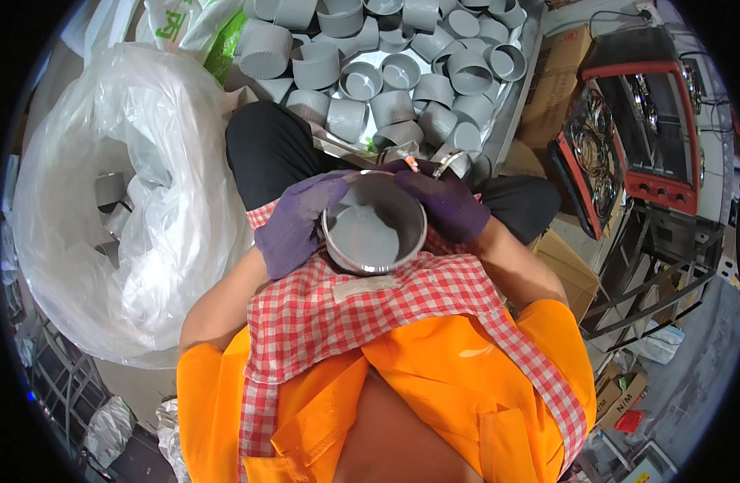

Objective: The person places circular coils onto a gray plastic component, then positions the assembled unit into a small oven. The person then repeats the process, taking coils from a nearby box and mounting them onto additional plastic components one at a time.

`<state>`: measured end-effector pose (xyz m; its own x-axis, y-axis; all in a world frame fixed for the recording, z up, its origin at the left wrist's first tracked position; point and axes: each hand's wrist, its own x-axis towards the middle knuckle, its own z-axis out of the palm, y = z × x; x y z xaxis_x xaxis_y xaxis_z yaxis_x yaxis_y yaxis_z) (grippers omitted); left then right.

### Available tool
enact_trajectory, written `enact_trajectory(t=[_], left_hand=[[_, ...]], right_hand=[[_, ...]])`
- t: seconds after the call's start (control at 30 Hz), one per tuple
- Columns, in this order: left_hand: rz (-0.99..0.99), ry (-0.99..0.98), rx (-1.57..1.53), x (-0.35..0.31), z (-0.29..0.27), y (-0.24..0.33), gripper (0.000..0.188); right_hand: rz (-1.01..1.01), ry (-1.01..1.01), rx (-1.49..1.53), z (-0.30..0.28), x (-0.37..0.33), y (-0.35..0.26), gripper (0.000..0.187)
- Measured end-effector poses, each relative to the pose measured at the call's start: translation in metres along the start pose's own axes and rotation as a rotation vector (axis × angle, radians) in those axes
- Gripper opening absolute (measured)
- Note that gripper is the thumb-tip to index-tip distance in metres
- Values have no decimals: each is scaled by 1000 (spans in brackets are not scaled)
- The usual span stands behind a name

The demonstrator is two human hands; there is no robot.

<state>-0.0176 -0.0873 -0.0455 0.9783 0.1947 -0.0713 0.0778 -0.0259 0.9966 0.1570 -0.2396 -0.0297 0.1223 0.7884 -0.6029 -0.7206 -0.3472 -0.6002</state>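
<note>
A grey round cup (375, 221) with a shiny metallic rim is held in front of my checked apron, its open mouth facing up toward me. My left hand (296, 219), in a purple glove, closes round the cup's left side. My right hand (446, 201), gloved the same way, grips its far right edge; some of its fingers are hidden behind the cup. Just beyond the right hand is a shiny metal ring-like piece (454, 164). I cannot tell whether the hand touches it. Another shiny bit with an orange spot shows beside it, too small to name.
Beyond my knees, many grey ribbed cups lie heaped on a metal tray (515, 97). At left stands a large clear plastic bag (185, 185) with a few grey pieces inside. To the right are cardboard boxes (557, 76) and a red-framed heater-like cabinet (660, 189) with its door open.
</note>
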Motion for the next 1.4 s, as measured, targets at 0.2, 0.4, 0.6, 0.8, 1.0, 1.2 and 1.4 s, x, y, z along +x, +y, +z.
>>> enact_trajectory(t=[0.2,0.4,0.6,0.8,1.0,1.2,1.4], left_hand=[[-463,203,-476,4,-4,48,32],[15,1259,457,-77,-121,94,41],[-95,1322,634,-102,-123,58,43],[93,729,905,-16,-68,23,33],[157,459,805,27,-67,20,29],[151,244,429,86,-47,23,31],[356,-26,451,63,-60,30,18]], right_hand=[[-297,-54,-480,-2,35,-8,22],[-329,895,-1176,-138,151,-11,27],[-283,445,-2082,-114,237,-9,29],[-372,613,-2071,-204,359,42,28],[-591,268,-1828,-85,211,-61,24],[-674,-347,-1152,-34,80,-56,21],[-464,-494,-863,-31,52,-12,23]])
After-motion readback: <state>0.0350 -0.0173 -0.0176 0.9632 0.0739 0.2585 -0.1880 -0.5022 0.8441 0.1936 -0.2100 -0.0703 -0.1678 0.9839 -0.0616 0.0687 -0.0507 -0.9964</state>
